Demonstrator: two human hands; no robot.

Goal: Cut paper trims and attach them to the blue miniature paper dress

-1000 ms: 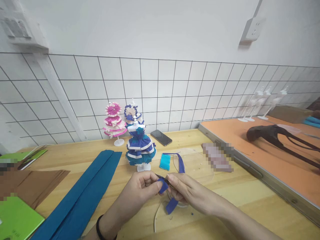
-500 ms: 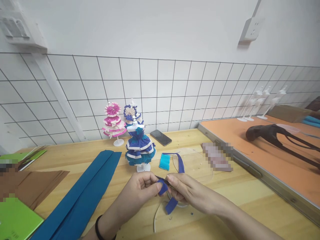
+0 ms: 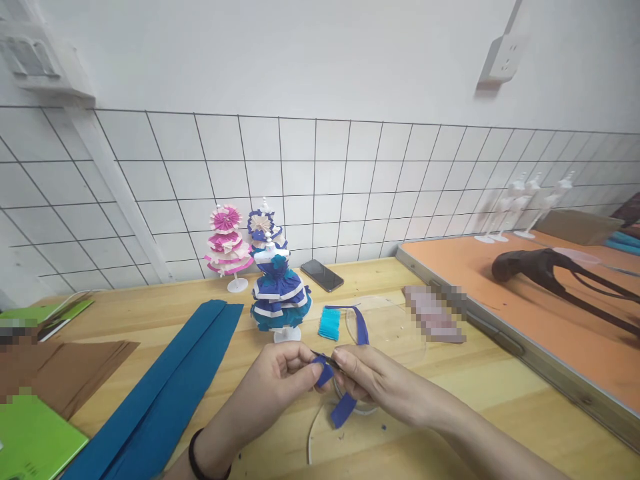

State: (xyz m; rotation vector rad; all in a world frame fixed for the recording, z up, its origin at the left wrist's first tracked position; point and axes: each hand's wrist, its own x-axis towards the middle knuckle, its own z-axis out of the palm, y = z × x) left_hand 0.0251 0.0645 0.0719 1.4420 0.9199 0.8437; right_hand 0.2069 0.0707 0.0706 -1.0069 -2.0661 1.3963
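My left hand [image 3: 283, 373] pinches a small folded piece of blue crepe paper [image 3: 324, 373] between thumb and fingertips. My right hand [image 3: 367, 380] is closed around a slim dark metal tool [image 3: 329, 361], whose tip reaches across the top of that paper. Its handle is mostly hidden by my fingers, so its exact kind is unclear. Under the right hand lies a blue paper strip [image 3: 343, 410]. Just beyond are pleated turquoise paper [image 3: 329, 323] and a miniature dress form in a blue and teal paper dress [image 3: 280, 293].
Teal paper [image 3: 155, 393] lies at left beside brown paper [image 3: 75, 370] and a green packet [image 3: 37, 440]. A pink-dressed form [image 3: 227, 240] and a phone [image 3: 323, 275] stand or lie farther back. The raised orange surface [image 3: 465, 280] at right has a metal edge.
The small blue paper has shifted and turned slightly in my left fingertips, and more of the dark tool shows over it. Both hands stay almost in the same place.
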